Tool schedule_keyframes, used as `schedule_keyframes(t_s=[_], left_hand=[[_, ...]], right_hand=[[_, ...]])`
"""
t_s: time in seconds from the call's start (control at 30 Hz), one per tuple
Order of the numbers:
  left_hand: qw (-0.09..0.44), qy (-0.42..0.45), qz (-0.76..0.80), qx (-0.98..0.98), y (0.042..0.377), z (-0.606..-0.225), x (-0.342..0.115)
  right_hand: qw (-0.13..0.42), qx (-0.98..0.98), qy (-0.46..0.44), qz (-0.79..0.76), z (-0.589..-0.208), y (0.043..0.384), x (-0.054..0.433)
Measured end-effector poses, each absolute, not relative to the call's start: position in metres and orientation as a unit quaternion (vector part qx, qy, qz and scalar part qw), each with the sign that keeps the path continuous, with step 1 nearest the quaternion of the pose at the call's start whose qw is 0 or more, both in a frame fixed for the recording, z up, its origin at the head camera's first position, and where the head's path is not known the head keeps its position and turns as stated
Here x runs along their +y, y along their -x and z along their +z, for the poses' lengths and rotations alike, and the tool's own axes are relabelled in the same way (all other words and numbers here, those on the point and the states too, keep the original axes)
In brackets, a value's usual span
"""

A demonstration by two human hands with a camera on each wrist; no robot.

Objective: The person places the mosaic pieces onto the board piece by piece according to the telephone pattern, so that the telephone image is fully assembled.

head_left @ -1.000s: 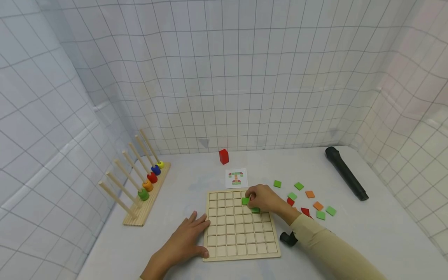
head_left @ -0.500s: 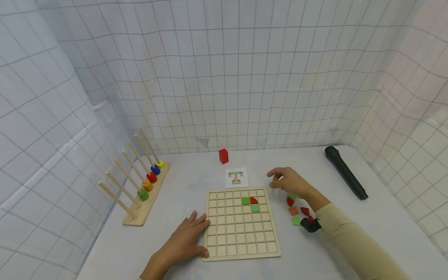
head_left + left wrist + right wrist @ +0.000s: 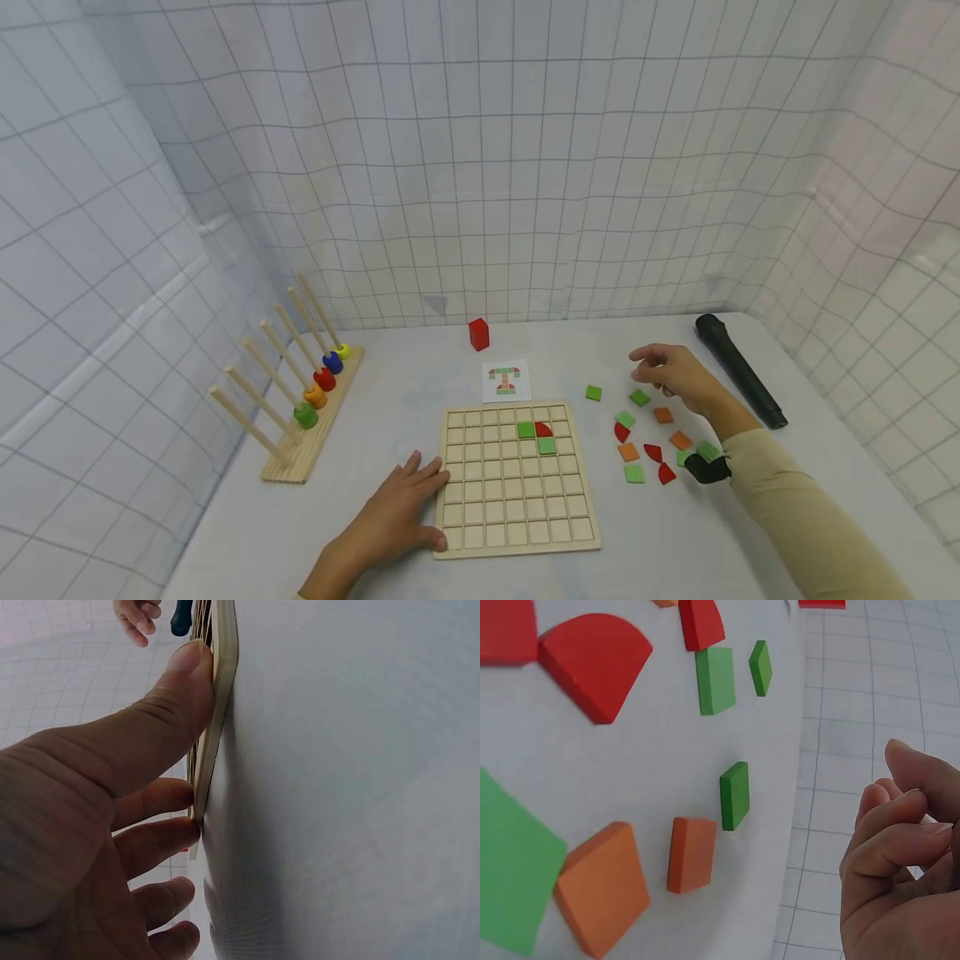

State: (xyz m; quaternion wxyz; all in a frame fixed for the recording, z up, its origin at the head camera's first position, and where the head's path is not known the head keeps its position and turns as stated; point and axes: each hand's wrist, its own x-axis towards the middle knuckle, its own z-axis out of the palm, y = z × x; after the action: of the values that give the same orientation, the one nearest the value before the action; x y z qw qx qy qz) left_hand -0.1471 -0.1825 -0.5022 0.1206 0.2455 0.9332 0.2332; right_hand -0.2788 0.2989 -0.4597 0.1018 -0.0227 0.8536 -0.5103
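A wooden grid board (image 3: pixel 496 493) lies on the table with two green square tiles and a red quarter-round tile (image 3: pixel 543 430) in its upper right cells. My left hand (image 3: pixel 402 508) rests along the board's left edge, fingers spread. In the left wrist view its thumb (image 3: pixel 169 712) lies on the board's rim and two fingertips touch the side. My right hand (image 3: pixel 678 375) hovers over the loose tiles, fingers loosely bent and nothing in them. Below it lie a dark green square tile (image 3: pixel 640 397) and an orange square tile (image 3: pixel 663 415), also visible in the right wrist view.
Several more green, orange and red tiles (image 3: pixel 652 452) are scattered right of the board. A pattern card (image 3: pixel 506 381) lies behind it, near a red block (image 3: pixel 479 334). A peg stand with coloured rings (image 3: pixel 306 415) is at left, a black microphone (image 3: pixel 738 371) at right.
My right hand has left the board, uncovering the red tile there, and has moved right over the loose tiles. The left hand has stayed at the board's edge.
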Motion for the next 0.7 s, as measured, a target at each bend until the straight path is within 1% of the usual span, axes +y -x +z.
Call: schedule_keyframes(t_s=[0.43,0.7], left_hand=[[0.118,-0.246,0.223,0.936,0.147,-0.499,-0.181],[0.127,-0.236,0.223,0.937,0.146,-0.499,-0.179]], right_hand=[[0.123,0.869,0.001,-0.480,-0.474,0.280,0.319],[0.163,0.874,-0.012,-0.457,-0.484,0.282,0.320]])
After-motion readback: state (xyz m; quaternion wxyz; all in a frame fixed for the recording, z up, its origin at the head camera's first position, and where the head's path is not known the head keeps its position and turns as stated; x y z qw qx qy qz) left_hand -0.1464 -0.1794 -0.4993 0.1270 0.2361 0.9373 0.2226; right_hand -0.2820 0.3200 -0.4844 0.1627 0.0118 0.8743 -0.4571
